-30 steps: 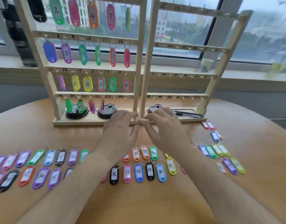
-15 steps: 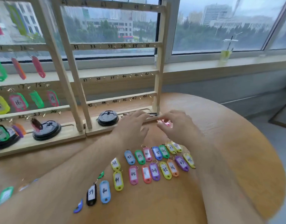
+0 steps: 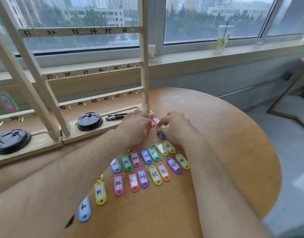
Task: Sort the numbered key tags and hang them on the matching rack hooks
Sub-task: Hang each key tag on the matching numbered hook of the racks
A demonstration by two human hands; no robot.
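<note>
Starting at the left hand (image 3: 135, 125): fingers curled, tips against the left edge of a red tag (image 3: 154, 121), pinching it by the look of things. Across to the right hand (image 3: 176, 128): fingertips bent down at the tag's other side, right over a blue tag (image 3: 161, 135). Impossible to tell whether gripping the red one, its ring, the blue one or nothing at all.

So, red tag caught between both hands, low at the table (image 3: 216, 134), just beside the foot of the rack (image 3: 144, 69) at its right-hand post. Long axis slanting away and a touch to the right, toward that post. Number on the label too blurred to read.

Now the key relation: hooks all up and to the left of the tag. Nearest rail (image 3: 99, 100), marked 43 onward, just above the left knuckles. Next one higher, numbered 37 to 42; top one, 31 to 36, well above. No tag hanging on any of the three.

Left hand nearer the rack, right hand on the outer side. Judging from that, a lift up and leftward, probably easier from the left side after checking the number.

Closer in, two rows of tags (image 3: 142, 177) laid out by the wrists, forties mostly. Further left, pens (image 3: 116, 116) and a black lid (image 3: 89, 121) on the rack's base.
</note>
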